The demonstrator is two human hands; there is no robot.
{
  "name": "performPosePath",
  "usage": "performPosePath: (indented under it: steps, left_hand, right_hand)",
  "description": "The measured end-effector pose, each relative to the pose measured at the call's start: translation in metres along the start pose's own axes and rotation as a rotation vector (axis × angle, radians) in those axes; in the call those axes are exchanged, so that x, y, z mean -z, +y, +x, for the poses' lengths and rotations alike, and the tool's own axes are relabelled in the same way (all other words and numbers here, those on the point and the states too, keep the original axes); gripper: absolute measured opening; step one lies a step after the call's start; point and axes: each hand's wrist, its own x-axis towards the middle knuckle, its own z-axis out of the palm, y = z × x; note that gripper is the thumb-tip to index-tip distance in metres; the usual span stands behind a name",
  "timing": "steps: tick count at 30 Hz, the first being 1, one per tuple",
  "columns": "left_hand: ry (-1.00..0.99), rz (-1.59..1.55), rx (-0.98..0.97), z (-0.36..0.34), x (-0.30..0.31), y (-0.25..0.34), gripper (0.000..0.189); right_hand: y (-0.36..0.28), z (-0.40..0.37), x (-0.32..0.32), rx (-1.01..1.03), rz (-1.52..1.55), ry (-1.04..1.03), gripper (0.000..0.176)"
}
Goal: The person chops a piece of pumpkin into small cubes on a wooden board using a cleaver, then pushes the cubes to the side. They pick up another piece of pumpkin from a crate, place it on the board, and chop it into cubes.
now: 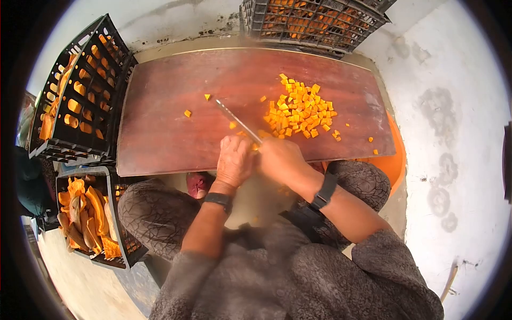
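Observation:
My right hand (280,161) is closed round the handle of a knife (234,116), whose blade points away to the upper left over the reddish-brown board (170,96). Beside it, at the board's near edge, my left hand (234,160) is closed with its fingers curled close to the blade. What those fingers hold is hidden; a little orange shows between the two hands. A heap of diced orange pumpkin (303,109) lies on the board right of the blade. Two loose cubes, one a pumpkin cube (188,113), lie to the left.
A black crate (80,90) of orange pieces stands left of the board. Below it, another crate (120,213) holds long pumpkin strips (90,213). More stacked crates (314,24) stand behind the board. An orange basin (396,154) shows under its right end, near the white wall (453,96).

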Motion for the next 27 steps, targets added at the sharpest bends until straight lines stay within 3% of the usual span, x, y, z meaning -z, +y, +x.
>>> performPosePath:
  steps: [3,7,10,12,16,20,22,27]
  left_hand:
    - [-0.092,0.078,0.04,-0.009,-0.003,-0.011,0.034]
    - [-0.057,0.091,0.089,-0.009,-0.005,-0.008,0.029]
    - [0.021,0.001,0.009,-0.007,-0.002,-0.008,0.031]
    - [0.011,-0.013,-0.028,-0.006,-0.001,-0.008,0.032]
    - [-0.035,-0.035,-0.032,-0.006,0.002,-0.001,0.032]
    - [-0.018,0.005,-0.072,-0.007,-0.002,-0.004,0.031]
    - [-0.013,0.031,-0.097,-0.006,-0.003,-0.006,0.03]
    - [0.055,-0.001,-0.1,-0.006,-0.004,-0.005,0.03]
  right_hand:
    - [-0.011,0.021,-0.007,0.046,0.047,0.112,0.013]
    - [-0.001,0.028,-0.01,0.014,0.051,0.061,0.015]
    - [0.017,0.028,-0.009,-0.103,0.159,0.046,0.023]
    - [0.034,0.026,-0.01,-0.243,0.456,-0.012,0.028]
    - [0.043,0.005,0.001,-0.174,0.333,0.146,0.022]
    - [0.04,-0.003,0.015,-0.219,0.443,0.106,0.023]
    - [0.037,-0.009,0.021,-0.12,0.332,0.125,0.03]
    - [0.028,-0.025,0.028,-0.109,0.294,0.125,0.03]
